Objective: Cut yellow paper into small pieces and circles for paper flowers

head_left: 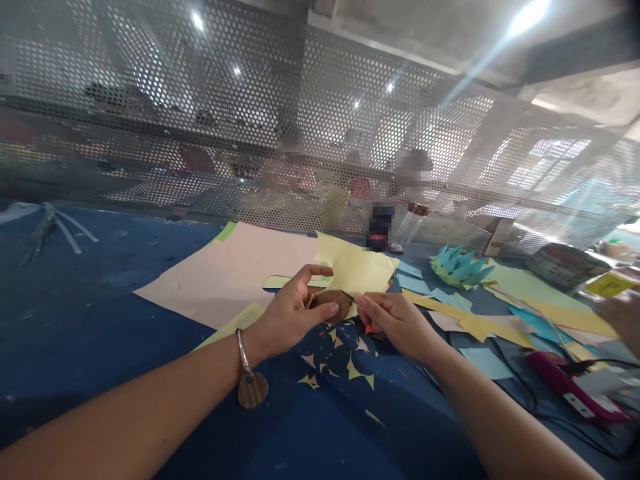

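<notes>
My left hand [295, 307], fingers closed, grips a sheet of pale yellow paper [357, 263] together with a round brown disc [333, 305] under the thumb. The paper's near edge has curved cut-outs. Right beside the disc, my right hand [393, 320] pinches a thin dark-tipped tool [347, 294] against the paper. An orange piece [369, 329] shows below those fingers; whether it belongs to the tool I cannot tell. Pointed yellow and pink paper scraps [353, 367] lie on the blue table beneath my hands. Another round wooden disc [253, 390] appears just under my left wrist's bracelet.
Large pale pink sheets [235, 267] lie behind my left hand. To the right are a blue paper flower [460, 267], paper strips [480, 327], a magenta power strip [575, 387] and cables. A perforated metal screen [250, 133] borders the table's back. Another person's hand [623, 320] shows at far right.
</notes>
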`<state>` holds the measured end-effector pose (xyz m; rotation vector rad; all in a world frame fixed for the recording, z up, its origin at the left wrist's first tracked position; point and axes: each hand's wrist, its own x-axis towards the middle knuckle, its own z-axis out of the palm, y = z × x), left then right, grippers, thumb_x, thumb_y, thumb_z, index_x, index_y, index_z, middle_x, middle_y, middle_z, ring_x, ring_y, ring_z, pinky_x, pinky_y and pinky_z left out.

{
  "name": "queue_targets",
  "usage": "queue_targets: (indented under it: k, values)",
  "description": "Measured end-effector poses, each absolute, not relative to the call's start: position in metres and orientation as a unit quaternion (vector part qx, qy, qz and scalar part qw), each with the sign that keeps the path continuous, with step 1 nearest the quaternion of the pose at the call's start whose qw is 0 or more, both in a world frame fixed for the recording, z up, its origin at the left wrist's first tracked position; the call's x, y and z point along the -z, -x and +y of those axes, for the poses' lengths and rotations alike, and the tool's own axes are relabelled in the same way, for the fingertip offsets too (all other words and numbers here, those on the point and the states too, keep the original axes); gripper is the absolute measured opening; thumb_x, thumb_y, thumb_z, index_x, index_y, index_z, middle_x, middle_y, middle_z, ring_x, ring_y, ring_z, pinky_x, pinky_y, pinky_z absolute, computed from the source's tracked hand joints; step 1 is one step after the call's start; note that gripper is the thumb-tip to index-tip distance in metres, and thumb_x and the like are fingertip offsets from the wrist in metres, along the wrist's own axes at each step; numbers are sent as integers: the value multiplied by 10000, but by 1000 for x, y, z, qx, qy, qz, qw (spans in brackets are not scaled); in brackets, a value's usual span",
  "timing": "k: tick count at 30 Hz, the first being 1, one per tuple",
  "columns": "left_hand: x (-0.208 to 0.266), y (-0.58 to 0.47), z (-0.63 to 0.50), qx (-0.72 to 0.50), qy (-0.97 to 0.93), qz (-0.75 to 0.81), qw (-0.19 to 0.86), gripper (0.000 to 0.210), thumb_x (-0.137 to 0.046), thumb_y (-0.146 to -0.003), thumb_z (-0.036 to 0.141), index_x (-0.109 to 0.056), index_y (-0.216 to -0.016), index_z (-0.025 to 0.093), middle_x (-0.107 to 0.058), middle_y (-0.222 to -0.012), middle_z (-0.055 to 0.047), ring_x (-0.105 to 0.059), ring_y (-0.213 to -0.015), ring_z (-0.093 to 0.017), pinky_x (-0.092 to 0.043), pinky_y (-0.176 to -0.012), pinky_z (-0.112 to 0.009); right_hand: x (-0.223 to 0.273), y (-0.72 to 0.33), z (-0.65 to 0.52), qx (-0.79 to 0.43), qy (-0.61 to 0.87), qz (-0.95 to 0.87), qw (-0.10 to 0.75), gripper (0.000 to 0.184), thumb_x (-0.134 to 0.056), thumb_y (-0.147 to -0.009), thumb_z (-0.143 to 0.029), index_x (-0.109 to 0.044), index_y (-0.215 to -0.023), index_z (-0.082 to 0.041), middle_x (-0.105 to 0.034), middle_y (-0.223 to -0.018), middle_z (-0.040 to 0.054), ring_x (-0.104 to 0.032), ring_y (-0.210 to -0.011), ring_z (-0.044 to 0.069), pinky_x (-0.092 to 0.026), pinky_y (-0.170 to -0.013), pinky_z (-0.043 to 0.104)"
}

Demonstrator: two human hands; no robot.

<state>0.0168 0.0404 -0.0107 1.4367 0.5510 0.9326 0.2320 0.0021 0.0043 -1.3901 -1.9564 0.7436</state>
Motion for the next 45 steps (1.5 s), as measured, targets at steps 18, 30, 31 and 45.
queue_targets:
  k: [18, 30, 31, 45]
  values:
    - [16, -14, 48, -370, -638, 180, 651, 534, -716, -836, 236, -405, -1269, 227, -648, -827, -4, -603, -753, -143, -437, -699, -262, -7, -236, 1, -242, 511, -777, 276, 511, -379, -1005, -547, -482, -650, -193, -424, -571, -41, -365, -538, 103, -293, -524, 244]
    - [16, -13, 49, -350, -651, 175, 650, 530, -707, -825, 213, -406, -1261, 221, -609, -751, 21, -568, -690, -137, -433, -707, -294, -5, -238, 3, -228, 524, -780, 253, 507, -393, -998, -550, -468, -641, -197, -398, -577, -41, -368, -556, 108, -292, -553, 262]
    - [15, -13, 48, -347, -649, 175, 654, 520, -710, -821, 202, -413, -1248, 218, -604, -738, 27, -562, -684, -133, -430, -703, -290, -4, -239, 3, -226, 524, -782, 252, 503, -394, -998, -549, -466, -645, -197, -392, -582, -42, -362, -559, 108, -288, -556, 264]
    - [13, -16, 48, -381, -567, 224, 696, 584, -791, -776, 212, -414, -1222, 198, -682, -785, -8, -630, -710, -132, -451, -717, -265, 2, -232, 5, -280, 534, -731, 320, 415, -605, -873, -586, -564, -764, -187, -410, -584, -58, -341, -540, 105, -248, -507, 255]
